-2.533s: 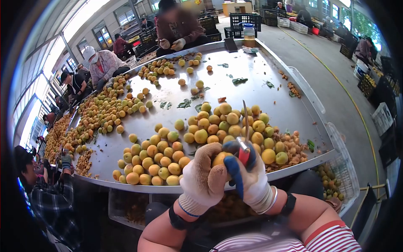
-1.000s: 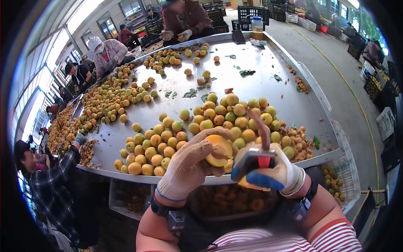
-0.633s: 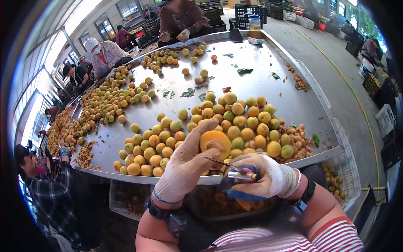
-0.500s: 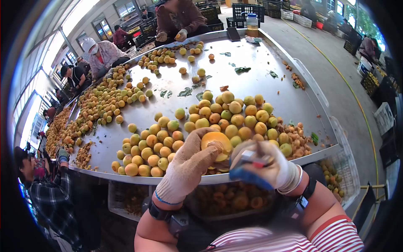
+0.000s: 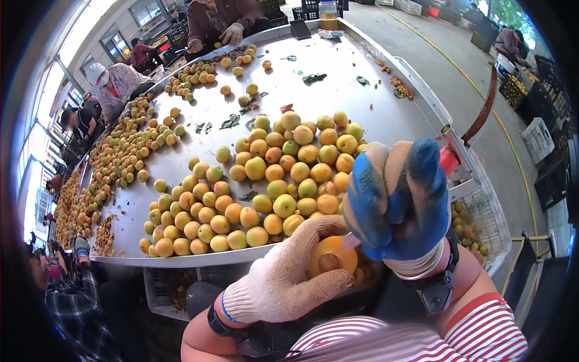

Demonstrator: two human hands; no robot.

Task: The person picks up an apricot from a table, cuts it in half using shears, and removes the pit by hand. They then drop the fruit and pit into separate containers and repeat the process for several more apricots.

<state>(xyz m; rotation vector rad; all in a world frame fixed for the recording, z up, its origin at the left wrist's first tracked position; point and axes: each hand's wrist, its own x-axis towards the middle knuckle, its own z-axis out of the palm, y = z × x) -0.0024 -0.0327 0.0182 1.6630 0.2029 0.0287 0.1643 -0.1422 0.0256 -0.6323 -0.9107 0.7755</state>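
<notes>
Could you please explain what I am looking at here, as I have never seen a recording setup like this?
There is no machine here: a person is working with both hands in gloves. All the pictures come from one camera worn on that person's head, looking forward and down, so the scene looks curved at the edges.

The left hand holds a cut fruit, its flesh showing with the stone in the middle. The right hand, fingers curled, holds a knife with a red handle, its curved blade pointing up and to the right.

On the metal table lie many whole fruits and a few leaves, with a jar at the far end. Other people are along its far and left sides.
</notes>
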